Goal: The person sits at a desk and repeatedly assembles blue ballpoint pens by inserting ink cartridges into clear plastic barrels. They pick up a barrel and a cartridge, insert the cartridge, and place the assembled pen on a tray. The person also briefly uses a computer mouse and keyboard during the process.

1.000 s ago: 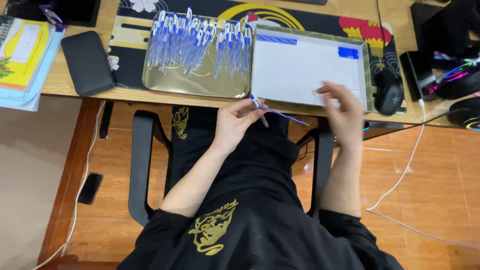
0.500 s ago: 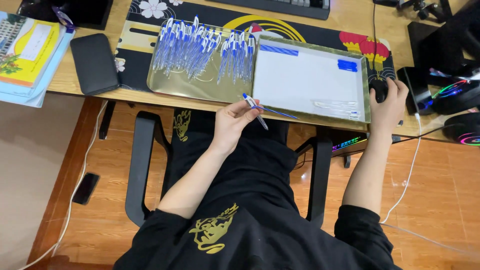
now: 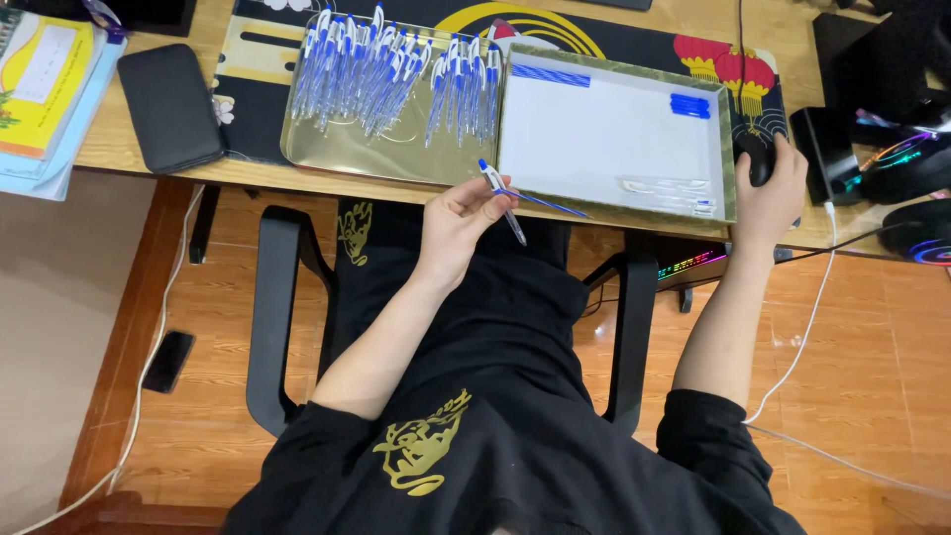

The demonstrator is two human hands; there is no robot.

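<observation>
Wooden desk (image 3: 396, 183) over an orange floor. My left hand (image 3: 461, 220) pinches a blue-capped pen (image 3: 501, 199) with its thin refill (image 3: 547, 203) just below the desk edge. At 12 o'clock, gold tray (image 3: 347, 154) of pens; at 2, my right hand (image 3: 768, 193) curls over a black mouse (image 3: 759, 159).

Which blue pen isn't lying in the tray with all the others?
The pen in the left hand, pinched over the lap; the other pens lie heaped in the gold tray.

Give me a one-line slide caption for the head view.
Left hand holds a blue-and-white pen at the desk edge; right hand rests on a mouse.
</observation>
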